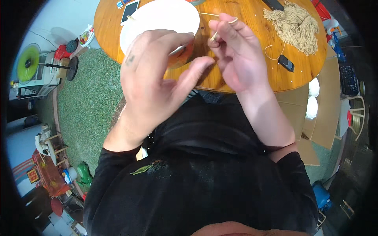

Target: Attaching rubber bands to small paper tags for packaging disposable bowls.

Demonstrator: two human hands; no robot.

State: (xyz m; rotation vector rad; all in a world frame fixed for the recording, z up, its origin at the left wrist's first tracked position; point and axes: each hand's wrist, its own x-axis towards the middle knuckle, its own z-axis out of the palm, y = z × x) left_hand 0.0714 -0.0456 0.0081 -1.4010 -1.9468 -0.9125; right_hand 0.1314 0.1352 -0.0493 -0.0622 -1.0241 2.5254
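Two bare hands raised over the near edge of one round wooden table, warm orange, glossy grain.

Right hand: thumb and forefinger pinched together on one thin beige strand. The strand loops over the fingertip and trails back across the table toward the white disc. Remaining fingers loosely curled.

Left hand: fingers spread and slightly bent, thumb pointing toward the right hand's palm. It grips nothing; the thumb tip sits just beside the right hand's heel. Small dark mark on the back near the knuckles.

One white round disc, smooth, matte, lies toward the far left edge of the table, partly hidden by the left hand. An orange object beneath the left fingers shows only in part; kind cannot be told.

One bundle of beige yarn, fuzzy, many cut strands, near the far right edge. One small dark oblong object, hard-cased, near the right edge, with a loose strand curling beside it. One phone, flat, white-framed, at the far left edge.

Floor: green textured carpet.
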